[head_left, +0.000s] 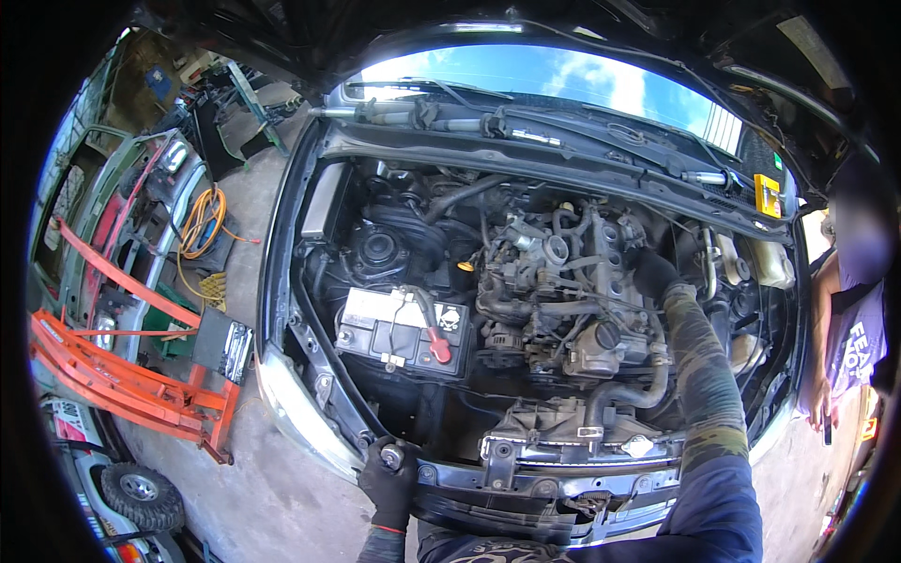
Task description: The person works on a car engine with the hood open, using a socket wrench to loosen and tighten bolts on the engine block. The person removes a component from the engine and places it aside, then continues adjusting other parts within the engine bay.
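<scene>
My left hand, in a black glove, is at the front-left edge of the car's engine bay, closed on a small silver cylindrical object. My right hand, also gloved, reaches deep into the engine beside the row of round openings on the cylinder head; its fingers are mostly hidden, so I cannot tell what they hold. A battery with a red terminal cover sits left of the engine. A black filler cap tops a reservoir below my right hand.
A co-worker stands at the right, holding something dark. A yellow box lies on the cowl. At left are an orange steel frame, vehicle body parts, a coiled orange hose and a large tyre. The raised hood hangs overhead.
</scene>
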Demonstrator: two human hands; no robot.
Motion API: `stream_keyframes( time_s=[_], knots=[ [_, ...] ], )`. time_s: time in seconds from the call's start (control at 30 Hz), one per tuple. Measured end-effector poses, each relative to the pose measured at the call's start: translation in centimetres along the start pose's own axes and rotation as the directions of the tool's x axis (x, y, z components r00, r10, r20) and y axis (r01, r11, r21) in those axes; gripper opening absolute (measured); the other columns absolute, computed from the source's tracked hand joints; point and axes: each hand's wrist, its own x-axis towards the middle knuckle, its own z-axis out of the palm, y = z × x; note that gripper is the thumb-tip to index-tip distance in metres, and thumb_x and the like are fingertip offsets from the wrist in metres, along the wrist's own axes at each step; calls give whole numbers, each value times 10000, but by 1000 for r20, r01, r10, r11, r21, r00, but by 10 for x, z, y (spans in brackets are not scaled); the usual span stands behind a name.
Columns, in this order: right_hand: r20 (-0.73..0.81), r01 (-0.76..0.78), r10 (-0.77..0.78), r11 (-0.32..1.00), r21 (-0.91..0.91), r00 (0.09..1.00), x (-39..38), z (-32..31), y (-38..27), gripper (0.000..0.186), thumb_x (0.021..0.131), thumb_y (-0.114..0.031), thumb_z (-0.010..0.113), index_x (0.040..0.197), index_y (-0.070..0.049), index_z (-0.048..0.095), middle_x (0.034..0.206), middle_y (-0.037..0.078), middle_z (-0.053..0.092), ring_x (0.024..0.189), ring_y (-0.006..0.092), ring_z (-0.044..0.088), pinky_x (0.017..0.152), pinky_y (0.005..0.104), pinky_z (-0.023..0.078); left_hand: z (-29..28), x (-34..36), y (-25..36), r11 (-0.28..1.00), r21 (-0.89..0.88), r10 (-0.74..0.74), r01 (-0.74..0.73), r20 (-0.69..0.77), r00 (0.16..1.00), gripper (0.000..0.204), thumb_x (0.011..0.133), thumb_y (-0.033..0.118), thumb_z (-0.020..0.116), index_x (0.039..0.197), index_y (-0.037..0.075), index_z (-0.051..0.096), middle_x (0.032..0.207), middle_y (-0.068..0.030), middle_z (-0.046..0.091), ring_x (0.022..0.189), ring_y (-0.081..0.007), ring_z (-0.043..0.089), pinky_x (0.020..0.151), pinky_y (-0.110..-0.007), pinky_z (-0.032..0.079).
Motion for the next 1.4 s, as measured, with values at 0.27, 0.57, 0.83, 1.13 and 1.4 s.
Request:
stream_keyframes(
  time_s=[0.27, 0.57, 0.83, 1.13, 1.4],
  knots=[
    [127, -298, 329, 930, -215, 936, 2, -17, -24, 314, 889, -258, 652, 1147, -105, 742, 1102, 224, 746, 1055, 423, 716, 912, 485, 572, 0, 3, 10, 1000, 13, -4, 4, -15, 1000, 237, 889, 282, 755, 1021, 89, 715, 831, -147, 742, 762, -361, 741, 692, -451, 573],
    [65, -395, 390, 911, 118, 919, -9, -13, -31, 377, 926, -293, 605, 1211, -65, 698, 1138, 240, 738, 1087, 426, 704, 950, 509, 558, 0, 2, 12, 1000, 24, 18, -17, -24, 1000, 222, 909, 257, 753, 1034, 80, 701, 852, -147, 744, 796, -356, 745, 708, -442, 569],
    [-236, -312, 358, 926, 211, 903, -45, -86, -25, 313, 942, -320, 622, 992, -32, 736, 957, 236, 743, 877, 442, 715, 808, 540, 562, 0, 1, 5, 1000, 8, 21, -21, -2, 1000, 251, 867, 229, 785, 1036, 67, 695, 861, -146, 751, 804, -344, 752, 729, -440, 572],
    [-410, 99, 488, 545, 833, 770, -219, -123, -87, 301, 1006, -283, 515, 1065, -17, 643, 803, 88, 609, 724, 222, 631, 626, 329, 521, -23, 21, 29, 858, -457, -143, 233, 224, 964, 225, 943, 216, 733, 1062, 33, 678, 935, -111, 711, 691, -304, 665, 694, -443, 538],
    [-106, 246, 377, -343, 907, 920, -275, -34, -338, 474, 1113, -440, 480, 1289, -12, 581, 865, 10, 629, 707, 75, 597, 677, 238, 548, -5, 0, 134, 85, -781, 272, 619, 616, 739, 611, 1093, 459, 517, 1621, 214, 333, 1006, -16, 547, 905, -168, 580, 957, -473, 543]
  ],
)
